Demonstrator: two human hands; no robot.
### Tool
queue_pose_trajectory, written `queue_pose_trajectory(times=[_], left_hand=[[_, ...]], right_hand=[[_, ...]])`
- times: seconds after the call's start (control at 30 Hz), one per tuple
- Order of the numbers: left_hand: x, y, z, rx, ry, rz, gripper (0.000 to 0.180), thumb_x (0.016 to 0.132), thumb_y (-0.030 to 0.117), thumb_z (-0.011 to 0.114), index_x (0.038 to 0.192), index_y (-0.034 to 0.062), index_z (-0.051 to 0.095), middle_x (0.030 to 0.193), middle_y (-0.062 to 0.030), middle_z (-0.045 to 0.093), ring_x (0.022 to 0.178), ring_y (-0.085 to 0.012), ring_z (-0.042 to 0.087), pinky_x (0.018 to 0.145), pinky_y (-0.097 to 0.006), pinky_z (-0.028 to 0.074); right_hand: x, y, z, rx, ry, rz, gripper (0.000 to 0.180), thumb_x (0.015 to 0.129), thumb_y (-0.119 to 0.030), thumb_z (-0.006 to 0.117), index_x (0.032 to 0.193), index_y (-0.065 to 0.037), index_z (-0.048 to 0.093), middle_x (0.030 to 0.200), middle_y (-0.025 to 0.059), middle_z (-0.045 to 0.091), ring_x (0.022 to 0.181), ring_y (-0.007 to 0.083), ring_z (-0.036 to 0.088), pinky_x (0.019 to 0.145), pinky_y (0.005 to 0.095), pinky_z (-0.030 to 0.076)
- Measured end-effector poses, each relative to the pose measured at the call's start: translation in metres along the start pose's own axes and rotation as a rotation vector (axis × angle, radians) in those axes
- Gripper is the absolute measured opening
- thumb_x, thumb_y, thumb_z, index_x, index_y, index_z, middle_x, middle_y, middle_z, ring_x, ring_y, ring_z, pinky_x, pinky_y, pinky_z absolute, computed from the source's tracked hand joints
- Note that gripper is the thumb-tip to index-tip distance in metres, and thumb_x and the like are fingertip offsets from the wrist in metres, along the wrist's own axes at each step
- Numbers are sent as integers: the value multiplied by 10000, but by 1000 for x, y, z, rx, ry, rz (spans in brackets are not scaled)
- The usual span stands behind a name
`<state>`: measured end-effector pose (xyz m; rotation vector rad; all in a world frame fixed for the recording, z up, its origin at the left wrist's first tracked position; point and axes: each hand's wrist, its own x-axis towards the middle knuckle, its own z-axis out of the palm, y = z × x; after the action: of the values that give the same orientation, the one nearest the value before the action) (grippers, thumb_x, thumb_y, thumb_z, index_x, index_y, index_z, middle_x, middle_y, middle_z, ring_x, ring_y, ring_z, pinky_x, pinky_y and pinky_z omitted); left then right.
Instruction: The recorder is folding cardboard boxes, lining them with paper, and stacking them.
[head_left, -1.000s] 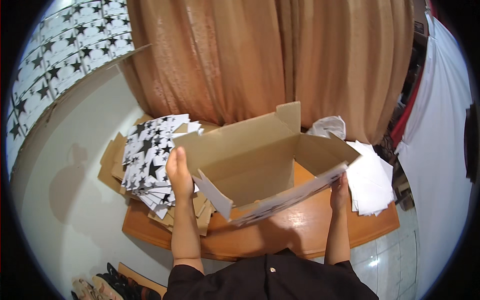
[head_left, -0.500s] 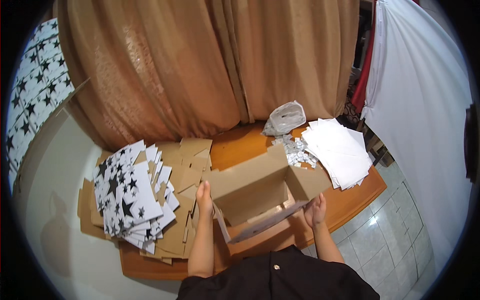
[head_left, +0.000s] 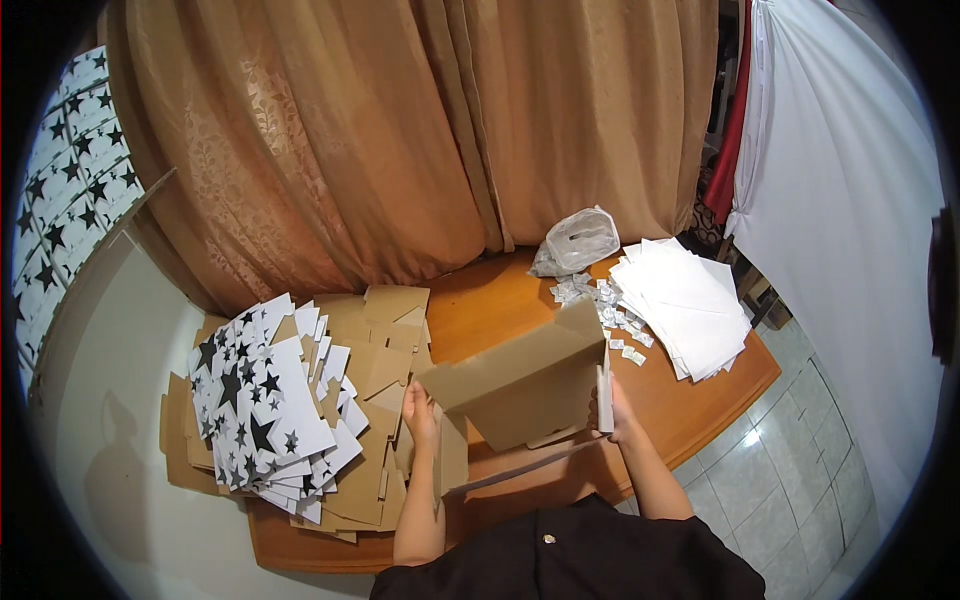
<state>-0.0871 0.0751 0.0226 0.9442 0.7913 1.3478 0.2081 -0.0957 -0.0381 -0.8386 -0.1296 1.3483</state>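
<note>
Cardboard box (head_left: 525,395), partly folded, held over the near part of the wooden table (head_left: 480,310), roughly mid-frame on my head view. Left hand (head_left: 421,412) grasps the box's left end, fingers up at its upper corner, forearm reaching up from the lower edge. Right hand (head_left: 618,410) is closed around the folded flap (head_left: 605,400) at the right end, fingers wrapped on it; I read that wrist as bent inward, forearm slanting up and left. Both arms are bent, box close in front of the black shirt (head_left: 560,550).

Edges: I have the table's near edge running just below the box, between it and the shirt. Brown flat cardboard (head_left: 395,350) sits just beside the left hand, star-printed sheets (head_left: 262,400) piled further left. Beyond the box, wood shows between that cardboard and the plastic bag (head_left: 582,240). Small packets (head_left: 628,325) lie near the box's upper right corner, white sheets (head_left: 685,310) just right of them.

Long axis runs left to right, right end tilted up and away. I see plain brown inner faces; the open side faces the person. Behind the table hangs a brown curtain (head_left: 330,140).
</note>
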Motion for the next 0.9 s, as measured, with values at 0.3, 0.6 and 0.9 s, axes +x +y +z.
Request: queue_pose_trajectory(times=[0.3, 0.6, 0.9], left_hand=[[6, -28, -32, -265, -182, -619, 500, 938, 519, 377, 1009, 49, 530, 689, 8, 512, 580, -121, 512, 549, -226, 425], [-11, -28, -75, -490, -759, -933, 616, 900, 632, 317, 962, 64, 547, 627, -23, 504, 465, -134, 477, 391, -256, 366], [-15, -22, -46, 59, -230, -99, 523, 915, 496, 451, 1017, -2, 573, 749, -53, 596, 620, -148, 577, 531, -283, 494]], right_hand=[[-11, -2, 43, 175, 207, -117, 506, 961, -523, 240, 1049, -144, 564, 811, 24, 611, 647, 174, 597, 510, 333, 504], [-61, -9, 42, -279, -187, -208, 561, 848, -541, 474, 989, 0, 523, 614, 33, 478, 444, 113, 394, 456, 246, 357], [-55, -19, 3, -187, -303, 92, 201, 856, -209, 577, 906, -15, 575, 631, 47, 543, 450, 106, 483, 387, 222, 364]])
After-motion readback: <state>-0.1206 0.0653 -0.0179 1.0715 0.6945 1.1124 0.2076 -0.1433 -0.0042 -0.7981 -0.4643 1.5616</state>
